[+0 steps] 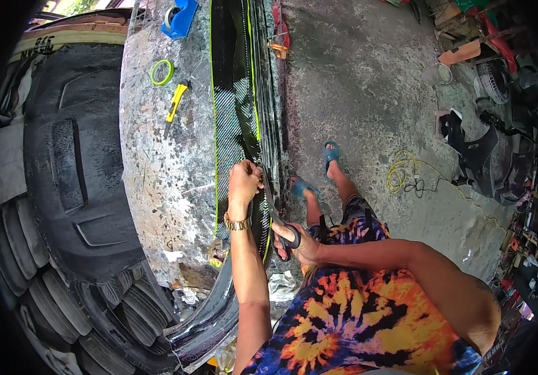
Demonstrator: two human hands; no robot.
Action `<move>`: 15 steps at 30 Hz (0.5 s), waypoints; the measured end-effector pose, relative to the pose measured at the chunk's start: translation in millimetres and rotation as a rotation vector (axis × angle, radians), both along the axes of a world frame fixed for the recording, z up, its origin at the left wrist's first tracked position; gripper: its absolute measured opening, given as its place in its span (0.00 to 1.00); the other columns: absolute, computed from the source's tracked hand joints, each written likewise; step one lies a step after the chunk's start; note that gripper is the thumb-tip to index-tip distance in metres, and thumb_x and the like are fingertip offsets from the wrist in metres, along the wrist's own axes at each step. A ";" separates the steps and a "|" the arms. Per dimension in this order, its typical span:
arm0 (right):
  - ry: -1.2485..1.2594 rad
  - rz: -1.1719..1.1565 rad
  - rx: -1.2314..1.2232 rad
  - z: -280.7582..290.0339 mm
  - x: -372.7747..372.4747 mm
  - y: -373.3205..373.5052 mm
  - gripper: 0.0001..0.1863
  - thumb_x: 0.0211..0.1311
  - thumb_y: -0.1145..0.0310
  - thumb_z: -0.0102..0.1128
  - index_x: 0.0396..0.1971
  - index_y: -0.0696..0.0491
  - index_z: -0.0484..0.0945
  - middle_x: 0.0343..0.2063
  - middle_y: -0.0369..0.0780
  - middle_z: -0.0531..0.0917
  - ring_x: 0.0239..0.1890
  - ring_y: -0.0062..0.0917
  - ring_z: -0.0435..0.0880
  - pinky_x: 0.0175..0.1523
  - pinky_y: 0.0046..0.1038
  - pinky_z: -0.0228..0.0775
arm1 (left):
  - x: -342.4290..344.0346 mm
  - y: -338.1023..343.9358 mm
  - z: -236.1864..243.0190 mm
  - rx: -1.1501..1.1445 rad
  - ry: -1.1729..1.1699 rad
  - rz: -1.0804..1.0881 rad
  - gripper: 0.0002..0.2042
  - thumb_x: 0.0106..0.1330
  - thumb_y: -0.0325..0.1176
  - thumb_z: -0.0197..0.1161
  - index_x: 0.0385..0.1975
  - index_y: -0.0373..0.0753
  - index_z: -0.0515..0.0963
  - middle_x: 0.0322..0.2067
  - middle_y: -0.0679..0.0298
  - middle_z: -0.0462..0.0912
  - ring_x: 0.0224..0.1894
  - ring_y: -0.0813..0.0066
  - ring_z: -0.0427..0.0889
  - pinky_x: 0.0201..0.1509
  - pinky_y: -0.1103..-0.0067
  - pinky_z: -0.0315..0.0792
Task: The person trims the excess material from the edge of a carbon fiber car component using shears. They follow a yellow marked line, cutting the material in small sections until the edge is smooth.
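The right hand (299, 245) grips black-handled scissors (278, 219), blades pointing to 11 o'clock into the edge of the woven carbon-fibre strip (234, 106). The left hand (244, 181) is closed, pinching that strip at the blade tips. At 11 o'clock on the mottled counter (156, 162) lie a yellow utility knife (176, 105), a green tape roll (162, 72) and a blue tape dispenser (180, 17).

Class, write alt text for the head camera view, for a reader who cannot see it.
A person's right hand works black-handled scissors along the edge of a dark woven sheet with a yellow-green border, while the left hand pinches that edge. The sheet lies on a mottled grey worktable beside a yellow utility knife and a green tape ring.
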State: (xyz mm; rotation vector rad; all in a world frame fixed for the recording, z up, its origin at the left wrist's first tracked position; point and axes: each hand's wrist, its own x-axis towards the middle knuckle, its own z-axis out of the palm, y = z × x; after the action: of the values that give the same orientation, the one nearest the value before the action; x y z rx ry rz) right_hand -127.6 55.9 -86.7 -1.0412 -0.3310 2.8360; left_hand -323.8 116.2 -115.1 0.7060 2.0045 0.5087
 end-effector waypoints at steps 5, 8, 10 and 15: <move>0.029 0.030 -0.009 -3.1 4.5 3.3 0.25 0.62 0.40 0.58 0.26 0.49 0.69 0.18 0.31 0.74 0.17 0.19 0.76 0.24 0.23 0.66 | -0.1 5.7 6.2 -0.003 -0.042 0.033 0.10 0.64 0.32 0.62 0.25 0.32 0.75 0.18 0.64 0.78 0.17 0.80 0.79 0.16 0.82 0.70; 0.028 0.046 -0.029 -2.4 3.8 8.7 0.25 0.61 0.40 0.58 0.26 0.49 0.70 0.19 0.32 0.75 0.18 0.20 0.76 0.25 0.24 0.67 | -2.5 13.5 5.4 0.034 0.087 -0.002 0.14 0.62 0.36 0.65 0.20 0.32 0.75 0.13 0.63 0.77 0.15 0.76 0.79 0.19 0.77 0.69; 0.018 0.060 -0.025 -0.4 1.8 9.7 0.25 0.61 0.39 0.58 0.26 0.49 0.70 0.20 0.32 0.75 0.18 0.20 0.77 0.25 0.25 0.68 | -7.4 9.0 -4.5 0.045 0.111 -0.008 0.13 0.63 0.34 0.65 0.21 0.32 0.74 0.13 0.61 0.77 0.15 0.75 0.79 0.20 0.76 0.70; -0.020 0.050 0.033 -2.4 -1.9 13.2 0.25 0.61 0.40 0.58 0.23 0.49 0.71 0.18 0.32 0.75 0.18 0.20 0.77 0.24 0.24 0.66 | -6.8 12.7 -7.0 0.018 0.119 -0.012 0.11 0.63 0.30 0.63 0.20 0.32 0.73 0.14 0.58 0.79 0.15 0.72 0.80 0.22 0.73 0.71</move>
State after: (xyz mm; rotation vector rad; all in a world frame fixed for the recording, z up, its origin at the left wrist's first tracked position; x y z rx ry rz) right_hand -129.5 69.0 -89.1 -1.0701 -0.4094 2.8552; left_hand -330.6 129.0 -122.1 0.7749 2.1073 0.4878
